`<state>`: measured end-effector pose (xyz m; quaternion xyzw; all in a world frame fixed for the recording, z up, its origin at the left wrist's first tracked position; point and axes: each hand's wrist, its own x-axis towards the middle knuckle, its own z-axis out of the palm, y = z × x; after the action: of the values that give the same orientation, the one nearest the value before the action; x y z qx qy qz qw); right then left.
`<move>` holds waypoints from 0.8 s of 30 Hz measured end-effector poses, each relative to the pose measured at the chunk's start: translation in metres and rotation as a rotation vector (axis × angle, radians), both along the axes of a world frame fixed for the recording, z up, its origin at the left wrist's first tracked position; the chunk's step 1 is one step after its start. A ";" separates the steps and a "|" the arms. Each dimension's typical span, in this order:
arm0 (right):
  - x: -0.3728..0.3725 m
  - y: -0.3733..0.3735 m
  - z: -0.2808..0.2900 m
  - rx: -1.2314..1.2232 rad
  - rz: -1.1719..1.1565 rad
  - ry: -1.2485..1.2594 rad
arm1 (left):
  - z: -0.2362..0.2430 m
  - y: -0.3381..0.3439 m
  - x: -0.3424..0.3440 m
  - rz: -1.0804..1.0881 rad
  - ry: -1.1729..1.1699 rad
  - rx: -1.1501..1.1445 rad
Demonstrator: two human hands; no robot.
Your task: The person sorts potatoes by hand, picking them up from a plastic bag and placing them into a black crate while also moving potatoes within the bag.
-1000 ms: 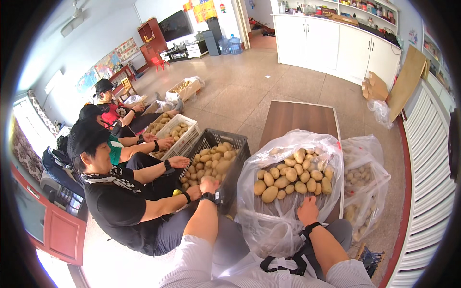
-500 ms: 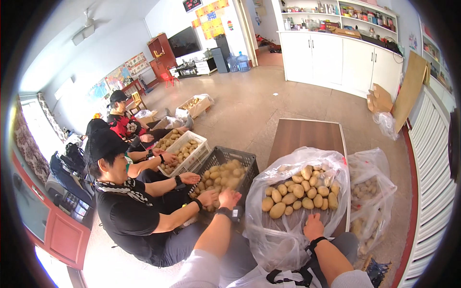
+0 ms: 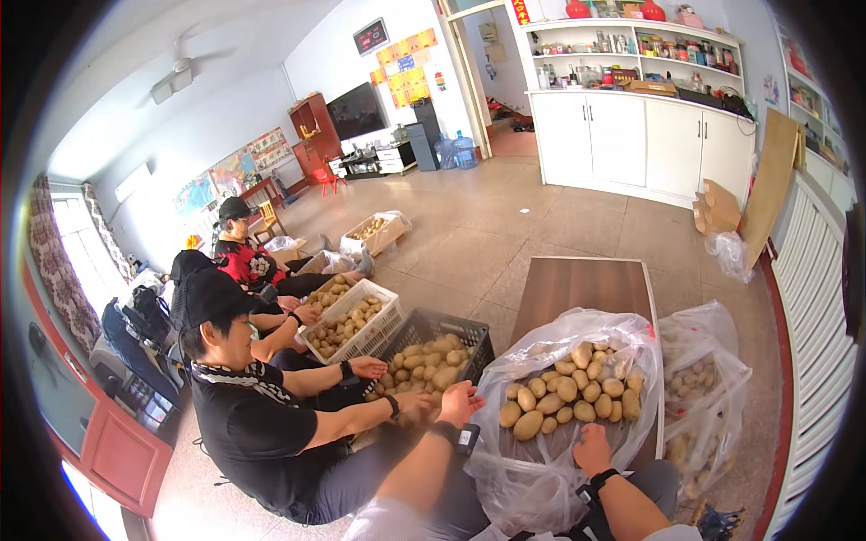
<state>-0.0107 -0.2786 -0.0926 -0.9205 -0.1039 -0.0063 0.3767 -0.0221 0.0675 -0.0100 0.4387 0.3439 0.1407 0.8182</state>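
Note:
My left hand (image 3: 460, 404) is raised by the near right rim of the dark plastic crate (image 3: 483, 352), palm inward, fingers loosely bent and apart, with no potato visible in it. The crate holds several potatoes (image 3: 433, 359). My right hand (image 3: 592, 449) rests with bent fingers on the clear plastic bag (image 3: 505, 460), just below a pile of potatoes (image 3: 566, 394). The bag lies opened out on a brown board-topped surface (image 3: 577, 288). Beside the dark crate, the nearest co-worker's hands (image 3: 368, 368) reach toward its potatoes.
Three co-workers (image 3: 253, 415) sit in a row at my left. Beyond the dark crate stand a white crate (image 3: 383, 325) and a farther box (image 3: 383, 242) of potatoes. Bagged potatoes (image 3: 695, 397) lie at my right, near a white radiator (image 3: 807, 298), leaning board (image 3: 762, 189) and white cabinet (image 3: 640, 140).
My left hand has moved rightward from over the crate's potatoes to its rim. My right hand stays on the bag. The view has tilted, so the room appears lower in frame.

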 end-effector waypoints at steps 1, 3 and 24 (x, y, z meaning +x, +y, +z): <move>0.002 0.002 -0.009 0.114 -0.026 -0.073 | 0.001 -0.002 0.000 -0.043 0.004 0.024; 0.014 0.005 -0.035 0.141 0.016 -0.125 | 0.004 -0.006 -0.003 -0.078 0.011 0.048; 0.011 0.037 0.046 0.884 0.325 0.973 | 0.022 -0.097 -0.006 -0.861 0.092 0.290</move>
<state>0.0001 -0.2420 -0.0464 -0.5505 -0.0470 0.4238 0.7177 -0.0279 -0.0297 0.0116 0.6577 0.1429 -0.1853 0.7161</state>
